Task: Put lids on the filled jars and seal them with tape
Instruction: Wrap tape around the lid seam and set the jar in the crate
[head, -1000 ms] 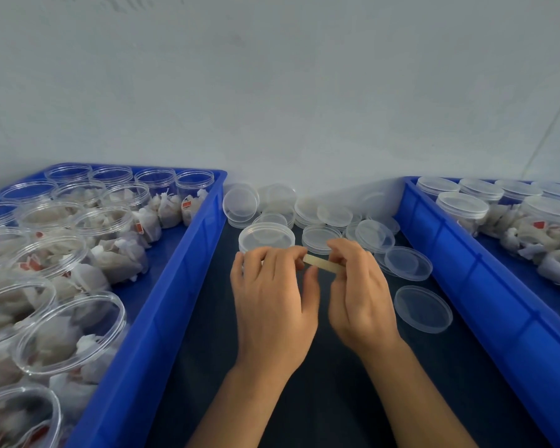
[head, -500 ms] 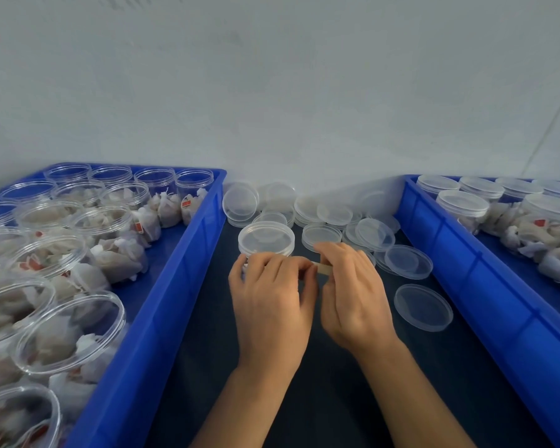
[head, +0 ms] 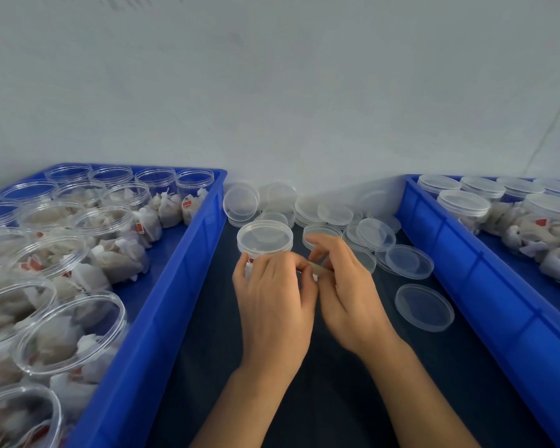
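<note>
Lidded jar (head: 264, 240) stands on the dark tabletop (head: 330, 399) between two blue bins, clear lid already seated on top; pale sachets visible through its wall

Left hand (head: 272, 299) sits against the near side of the jar, fingers (head: 280, 261) curled round its body, thumb toward the right hand

Right hand (head: 345, 292) just beside the left, touching it at the thumbs; its fingers (head: 328, 250) curled and pinching a short strip of pale tape (head: 317, 269), which runs between the two hands at the jar's right side. Whether the left thumb also pins the tape end I cannot tell

Left blue bin (head: 162, 305) holds many open jars (head: 72, 331) filled with white sachets, some with red tags, none lidded

Right blue bin (head: 485, 305) holds jars with lids on (head: 463, 205), sachets inside

Loose clear lids (head: 409, 261) lie scattered on the tabletop behind and to the right of the hands, several overlapping near the wall; one single lid (head: 424, 307) lies apart, close to the right bin's wall

Pale wall (head: 272, 92) fills the upper part of the view
</note>
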